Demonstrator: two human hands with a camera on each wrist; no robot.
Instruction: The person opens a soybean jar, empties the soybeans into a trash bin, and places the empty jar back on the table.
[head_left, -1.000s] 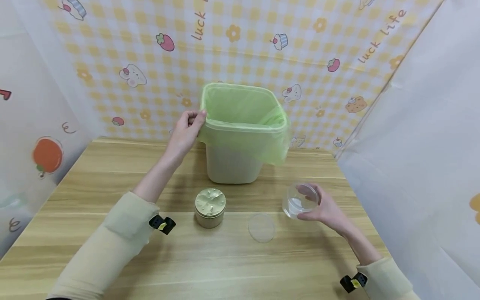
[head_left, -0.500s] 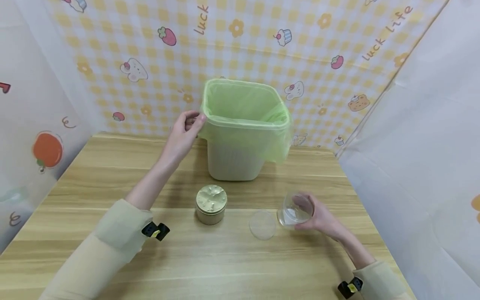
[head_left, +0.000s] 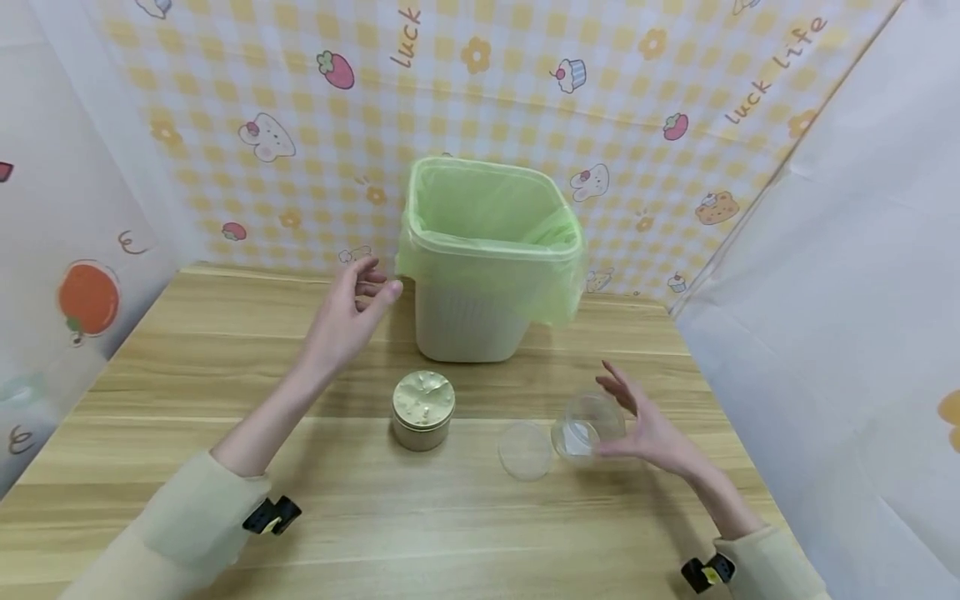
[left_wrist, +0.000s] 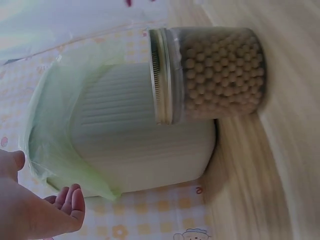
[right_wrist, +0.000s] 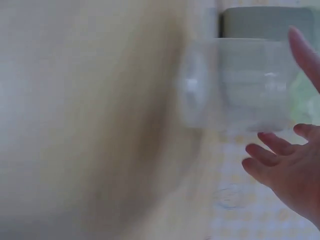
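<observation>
My left hand (head_left: 341,325) hovers beside the left side of a light bin (head_left: 468,325), fingers loosely bent with nothing in them. A pale green bag (head_left: 487,258) lines the bin and folds over its rim. My right hand (head_left: 652,433) is spread around a clear plastic jar (head_left: 577,437) that stands uncapped on the table, thumb near its front side. In the right wrist view the fingers (right_wrist: 262,155) are apart from the jar. Left of it lies a thin clear disc (head_left: 523,451). A gold-lidded jar (left_wrist: 225,72) of small round brown balls stands in front of the bin.
The wooden table (head_left: 420,533) meets a yellow checked backdrop (head_left: 495,108) behind the bin. White sheets hang at the left (head_left: 60,200) and at the right (head_left: 847,275).
My left hand has let go of the bag's rim and moved down and left. My right hand has set the clear jar down closer to the disc and released it.
</observation>
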